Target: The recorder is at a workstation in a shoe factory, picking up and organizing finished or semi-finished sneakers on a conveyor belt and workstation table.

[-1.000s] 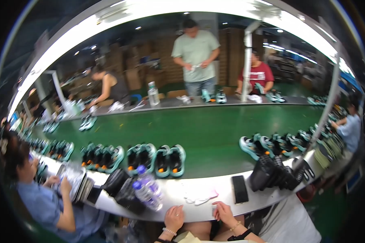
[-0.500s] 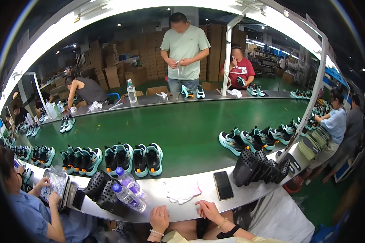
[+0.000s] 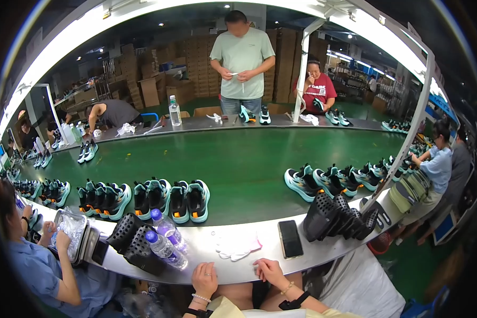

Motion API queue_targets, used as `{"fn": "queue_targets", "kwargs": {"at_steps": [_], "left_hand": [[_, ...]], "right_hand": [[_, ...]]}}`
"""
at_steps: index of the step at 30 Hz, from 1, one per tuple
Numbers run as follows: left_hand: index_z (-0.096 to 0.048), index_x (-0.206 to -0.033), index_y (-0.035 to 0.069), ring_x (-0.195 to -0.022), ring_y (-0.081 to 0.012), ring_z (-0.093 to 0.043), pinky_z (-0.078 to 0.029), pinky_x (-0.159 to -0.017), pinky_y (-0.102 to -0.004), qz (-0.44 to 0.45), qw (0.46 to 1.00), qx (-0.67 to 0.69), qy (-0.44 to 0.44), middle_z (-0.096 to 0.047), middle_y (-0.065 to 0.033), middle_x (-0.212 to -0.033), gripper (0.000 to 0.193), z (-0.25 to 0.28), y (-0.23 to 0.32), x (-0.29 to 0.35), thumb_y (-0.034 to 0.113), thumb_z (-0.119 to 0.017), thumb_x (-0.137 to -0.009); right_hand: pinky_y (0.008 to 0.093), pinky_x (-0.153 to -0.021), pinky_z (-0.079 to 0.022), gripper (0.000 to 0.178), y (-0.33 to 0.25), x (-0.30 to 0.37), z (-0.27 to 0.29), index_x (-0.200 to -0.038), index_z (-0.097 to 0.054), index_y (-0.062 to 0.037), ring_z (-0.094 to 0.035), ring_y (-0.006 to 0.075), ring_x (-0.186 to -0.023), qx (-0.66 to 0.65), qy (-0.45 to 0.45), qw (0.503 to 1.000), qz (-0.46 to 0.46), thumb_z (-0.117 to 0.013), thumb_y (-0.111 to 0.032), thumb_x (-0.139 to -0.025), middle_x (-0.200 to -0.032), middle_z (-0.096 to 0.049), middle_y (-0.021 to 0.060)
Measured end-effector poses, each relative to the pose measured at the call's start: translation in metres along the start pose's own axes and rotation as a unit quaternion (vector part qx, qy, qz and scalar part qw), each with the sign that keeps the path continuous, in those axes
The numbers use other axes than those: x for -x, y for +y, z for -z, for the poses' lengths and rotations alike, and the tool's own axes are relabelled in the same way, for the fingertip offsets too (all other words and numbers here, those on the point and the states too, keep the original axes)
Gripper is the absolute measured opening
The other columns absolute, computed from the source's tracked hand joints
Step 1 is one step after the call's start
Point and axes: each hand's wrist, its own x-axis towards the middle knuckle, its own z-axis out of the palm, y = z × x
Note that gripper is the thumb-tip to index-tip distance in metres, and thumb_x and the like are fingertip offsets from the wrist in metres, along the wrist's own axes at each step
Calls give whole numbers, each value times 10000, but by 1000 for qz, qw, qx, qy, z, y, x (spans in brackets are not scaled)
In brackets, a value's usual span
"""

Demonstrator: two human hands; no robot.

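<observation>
My left hand (image 3: pixel 204 279) lies palm down at the near edge of the metal ledge, fingers stretched out, with nothing in it. To its right, my right hand (image 3: pixel 270 271) rests at the same edge, its fingers loosely bent and apart, holding nothing. Ahead of both hands lies a pair of white gloves (image 3: pixel 234 247) with a pink edge. A dark smartphone (image 3: pixel 290 239) sits flat just beyond my right hand. Two clear bottles with purple caps stand left of my left hand, the nearer bottle (image 3: pixel 167 250) closest to it.
Black perforated holders (image 3: pixel 138 244) stand left, more (image 3: pixel 326 217) right. Black-and-mint sneakers (image 3: pixel 190 201) line the green conveyor belt (image 3: pixel 238 159). A person (image 3: pixel 47 254) sits at my left beside a clear tray (image 3: pixel 69 233). Across the belt, a standing person (image 3: pixel 244 58) handles a white strip.
The whole view has tilted slightly. My hands stay almost in place at the ledge. At my left, the neighbour's hands have shifted over the tray.
</observation>
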Motion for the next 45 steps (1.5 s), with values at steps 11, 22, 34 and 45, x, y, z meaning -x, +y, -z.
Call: {"fn": "queue_targets", "kwargs": {"at_steps": [11,22,34,45], "left_hand": [[-660,-1051,53,-958,-321,-605,-487,-832,-432,-5,1000,11,-6,-646,-135,-958,215,-5,3,-1,142,-593,-867],[-661,-1052,57,-953,-314,-609,-492,-823,-430,-12,1000,7,-4,-650,-134,-948,215,-7,1,0,128,-598,-859],[-661,-1033,57,-926,-321,-607,-491,-808,-424,-8,1000,13,-1,-639,-136,-953,191,-8,5,-4,126,-607,-862],[-663,-1007,51,-926,-319,-608,-492,-814,-428,-7,1000,11,6,-645,-132,-944,169,-1,6,-1,122,-591,-871]], "right_hand": [[200,-407,-429,284,3,-2,6,-1004,-679,-2,-557,75,-482,5,4,1000,11,-471,-194,-1025,-652,-618,39],[195,-410,-426,285,10,-4,6,-1005,-679,-7,-554,74,-480,2,3,1000,9,-472,-202,-1025,-653,-614,35],[201,-409,-425,287,13,-6,8,-1000,-678,-5,-547,74,-475,4,7,1000,9,-468,-199,-1026,-650,-612,35],[207,-403,-426,281,11,-2,2,-1009,-677,-4,-545,78,-465,6,7,1000,15,-467,-191,-1025,-644,-610,36]]}}
